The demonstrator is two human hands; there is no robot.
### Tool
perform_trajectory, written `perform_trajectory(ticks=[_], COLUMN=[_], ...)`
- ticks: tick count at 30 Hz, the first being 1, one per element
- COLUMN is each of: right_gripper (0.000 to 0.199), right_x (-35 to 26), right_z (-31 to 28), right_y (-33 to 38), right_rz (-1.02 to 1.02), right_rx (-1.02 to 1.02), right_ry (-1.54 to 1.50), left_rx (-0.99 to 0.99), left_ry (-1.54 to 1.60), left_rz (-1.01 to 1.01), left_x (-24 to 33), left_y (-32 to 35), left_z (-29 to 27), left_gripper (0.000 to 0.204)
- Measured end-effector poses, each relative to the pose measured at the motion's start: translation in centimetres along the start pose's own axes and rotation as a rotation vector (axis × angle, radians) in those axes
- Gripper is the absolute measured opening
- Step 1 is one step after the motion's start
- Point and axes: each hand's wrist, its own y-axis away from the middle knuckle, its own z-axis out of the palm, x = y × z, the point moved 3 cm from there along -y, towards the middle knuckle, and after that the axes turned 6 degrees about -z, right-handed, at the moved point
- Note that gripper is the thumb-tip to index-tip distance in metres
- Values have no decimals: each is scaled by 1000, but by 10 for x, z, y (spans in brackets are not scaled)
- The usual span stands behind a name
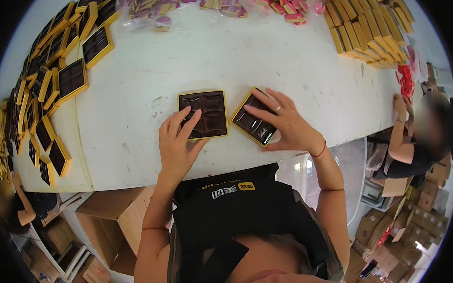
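Two shallow gold-edged boxes with glossy dark brown compartmented plastic trays are in front of me on the white table. My left hand is over the left box, which lies squarely. Its fingers are apart, with fingertips on the tray and the thumb by the near edge. To the right, my right hand spans the other box, which is turned at an angle. The fingers lie across that tray, and the thumb is at its near corner. Part of this box is hidden under the hand.
Many similar tray-filled boxes are heaped at the left. Pink, purple and gold pieces in clear bags line the far edge. Gold-edged boxes are stacked far right. One person is at the right, another at far left. A cardboard carton stands below.
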Motion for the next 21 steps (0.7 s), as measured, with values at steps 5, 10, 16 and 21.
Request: perform_trajectory(ticks=[5, 10, 16, 21], right_gripper=[94, 78, 79, 76], right_x=[41, -17, 1, 4], right_z=[-2, 41, 49, 50], right_y=[32, -5, 23, 29], right_rz=[234, 208, 242, 267], right_rx=[406, 339, 468, 594], right_ry=[210, 28, -90, -127], left_rx=[169, -74, 440, 828], left_ry=[47, 146, -155, -792], left_rz=[-161, 30, -343, -770], left_x=[-21, 11, -91, -231], left_y=[17, 5, 7, 92], left_z=[-13, 24, -94, -217], left_gripper=[71, 75, 78, 54])
